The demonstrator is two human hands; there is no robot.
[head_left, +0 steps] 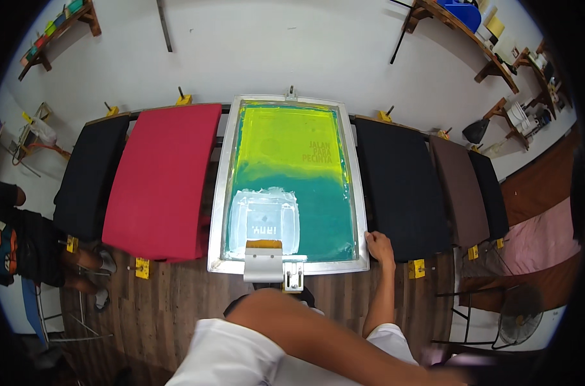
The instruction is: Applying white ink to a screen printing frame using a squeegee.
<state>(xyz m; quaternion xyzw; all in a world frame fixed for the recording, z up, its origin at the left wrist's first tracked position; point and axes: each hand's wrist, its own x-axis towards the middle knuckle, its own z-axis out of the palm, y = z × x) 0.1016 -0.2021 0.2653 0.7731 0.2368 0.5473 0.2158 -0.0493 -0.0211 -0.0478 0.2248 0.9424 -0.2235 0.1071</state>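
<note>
1. Silk screen (pixel 292 212) in metal frame, between red board (pixel 162 177) and black board (pixel 405 186); green-yellow mesh, pale ink patch (pixel 265 222) lower left.
2. Squeegee (pixel 263 264) lying over near frame edge, blade at patch.
3. Right hand (pixel 380 248): fingers curled at frame's right edge; firmness of grip can't tell.
4. Left hand (pixel 448 377): blurred, lower right, forearm crossing; can't tell whether holding.

Place: screen-printing workshop | Centre: metal-framed screen (pixel 292 177), smeared with colour | Both sides: row of boards (pixel 160 183) covered in fabric | White walls (pixel 292 55): wooden shelves (pixel 475 46) holding containers (pixel 459 13)
</note>
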